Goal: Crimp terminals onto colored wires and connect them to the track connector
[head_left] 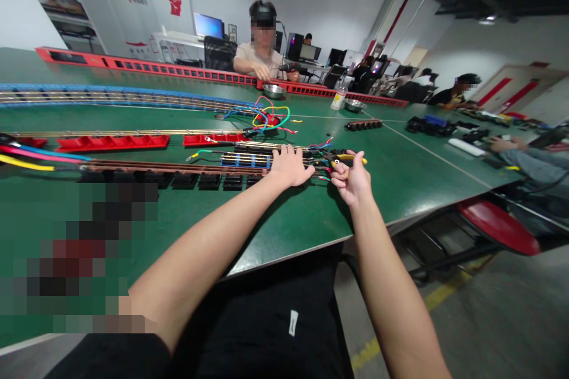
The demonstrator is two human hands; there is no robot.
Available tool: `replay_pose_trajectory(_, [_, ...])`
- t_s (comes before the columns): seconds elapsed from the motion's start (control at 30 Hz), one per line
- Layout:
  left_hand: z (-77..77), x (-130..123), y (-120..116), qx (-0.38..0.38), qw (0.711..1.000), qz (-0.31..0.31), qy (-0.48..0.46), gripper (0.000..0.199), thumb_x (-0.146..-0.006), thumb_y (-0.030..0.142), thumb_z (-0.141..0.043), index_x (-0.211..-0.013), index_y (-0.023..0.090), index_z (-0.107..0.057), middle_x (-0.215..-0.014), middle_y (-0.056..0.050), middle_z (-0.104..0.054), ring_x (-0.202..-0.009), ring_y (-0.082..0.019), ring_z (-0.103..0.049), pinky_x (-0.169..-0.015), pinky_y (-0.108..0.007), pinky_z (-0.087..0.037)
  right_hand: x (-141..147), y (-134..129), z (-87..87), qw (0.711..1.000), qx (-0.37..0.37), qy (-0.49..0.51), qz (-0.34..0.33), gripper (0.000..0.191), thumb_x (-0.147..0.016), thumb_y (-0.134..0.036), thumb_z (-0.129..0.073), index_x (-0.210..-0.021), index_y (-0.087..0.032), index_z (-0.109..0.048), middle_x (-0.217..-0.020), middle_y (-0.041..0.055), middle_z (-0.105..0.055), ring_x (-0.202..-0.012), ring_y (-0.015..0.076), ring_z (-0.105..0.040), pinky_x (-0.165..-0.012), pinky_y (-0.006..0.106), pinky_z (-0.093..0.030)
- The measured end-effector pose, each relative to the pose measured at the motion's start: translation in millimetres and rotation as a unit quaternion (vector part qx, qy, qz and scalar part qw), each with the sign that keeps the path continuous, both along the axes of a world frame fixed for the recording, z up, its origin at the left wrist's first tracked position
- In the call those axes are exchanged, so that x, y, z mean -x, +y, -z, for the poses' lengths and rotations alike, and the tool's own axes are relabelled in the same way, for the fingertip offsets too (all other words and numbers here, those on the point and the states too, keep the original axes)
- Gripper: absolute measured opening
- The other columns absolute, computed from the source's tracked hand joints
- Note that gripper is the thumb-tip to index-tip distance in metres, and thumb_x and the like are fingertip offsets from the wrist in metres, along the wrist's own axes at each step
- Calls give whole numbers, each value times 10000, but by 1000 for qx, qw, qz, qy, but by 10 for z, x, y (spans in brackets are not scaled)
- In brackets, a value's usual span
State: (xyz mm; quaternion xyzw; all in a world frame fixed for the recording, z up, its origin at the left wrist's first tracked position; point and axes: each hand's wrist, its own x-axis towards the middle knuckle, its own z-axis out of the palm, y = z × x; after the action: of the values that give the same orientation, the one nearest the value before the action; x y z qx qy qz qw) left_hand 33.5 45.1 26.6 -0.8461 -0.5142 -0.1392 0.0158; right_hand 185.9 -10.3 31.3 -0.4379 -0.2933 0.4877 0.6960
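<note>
left hand (291,168): fingers apart, palm down on the blue-and-black strip (237,160), probably to steady it lol | right hand (353,182): wrapped round yellow-handled pliers (345,157) by loose wires (328,143) | strip: lies left of pliers, green surface (409,172) | room: crowded leftward, pretty open right, near edge under forearms

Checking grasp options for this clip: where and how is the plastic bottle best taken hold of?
I'd put the grip around the middle of the plastic bottle, coming from the near left. It stands upright, so its body offers a side to wrap; the metal bowl sits close on its right and the red rail runs behind.
</note>
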Motion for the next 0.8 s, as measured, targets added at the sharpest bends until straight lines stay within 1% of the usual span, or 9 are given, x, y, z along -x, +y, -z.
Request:
replay_pose_trajectory(0.07, [-5,0,-1,0,1000,-2,0,719,-861,631,-352,-1335,105,-475,-1410,-220,-463,-1305,-369,-395,-1025,-520,-343,16,-3,-4,999,1,32,6,328,-932,-633,-325,-991,-312,-361,-477,-120,-361,-333,38,-205,-342,94,-142])
replay_pose_trajectory(0.17, [-18,-1,2,4,1000,-4,1,734,-853,641,-359,-1341,104,-469,-1406,-218,-469,-1294,-364,-408,-1026,-513,-342,75,1,-18,997,4,74,27,326,-944,-625,-291,-969,-304,-338,-494,-123,-331,-337,36,-214,-340,87,-148])
replay_pose_trajectory(0.27, [-27,-4,2,9,1000,-5,4,739,-848,639,-361,-1332,93,-475,-1407,-220,-469,-1292,-362,-408,-1025,-515,-345,133,1,-28,996,5,76,37,357,-925,-655,-300,-960,-301,-326,-498,-125,-322,-342,38,-238,-339,86,-157])
replay_pose_trajectory(0.33, [-28,-5,-3,9,1000,-7,4,736,-849,635,-357,-1327,88,-479,-1406,-220,-470,-1291,-358,-405,-1022,-515,-347,157,-13,-22,999,9,39,34,394,-897,-693,-317,-981,-308,-337,-494,-122,-353,-342,42,-272,-335,89,-166])
replay_pose_trajectory(0.43, [-26,-5,-15,10,1000,-9,3,729,-855,626,-348,-1333,90,-474,-1413,-218,-462,-1295,-354,-401,-1025,-514,-343,168,-55,-1,996,21,-74,46,465,-854,-739,-344,-1041,-315,-370,-501,-111,-444,-336,52,-343,-321,98,-194])
replay_pose_trajectory(0.53, [-24,-7,-24,7,1000,-10,3,735,-860,617,-341,-1343,77,-467,-1432,-226,-441,-1309,-366,-383,-1029,-529,-335,139,-101,1,974,19,-218,54,514,-831,-745,-390,-1087,-301,-417,-535,-91,-531,-342,63,-424,-305,105,-227])
replay_pose_trajectory(0.6, [-19,-9,-23,3,1000,-9,1,746,-859,615,-343,-1343,62,-469,-1436,-238,-434,-1310,-374,-381,-1027,-540,-336,95,-117,-16,960,17,-274,53,525,-828,-737,-409,-1097,-287,-440,-551,-79,-561,-352,70,-466,-298,107,-227])
replay_pose_trajectory(0.67, [-11,-10,-18,-1,1000,-7,-2,756,-856,616,-346,-1345,53,-469,-1433,-246,-435,-1309,-380,-384,-1025,-547,-337,40,-113,-42,957,18,-285,54,525,-836,-728,-407,-1103,-278,-446,-552,-73,-574,-351,73,-487,-295,108,-219])
replay_pose_trajectory(0.8, [6,-7,-8,-1,1000,-7,-3,776,-859,622,-338,-1372,49,-443,-1438,-248,-429,-1317,-384,-378,-1028,-552,-332,-35,-69,-83,961,35,-271,45,524,-854,-720,-384,-1094,-260,-454,-532,-63,-581,-343,76,-497,-300,110,-215])
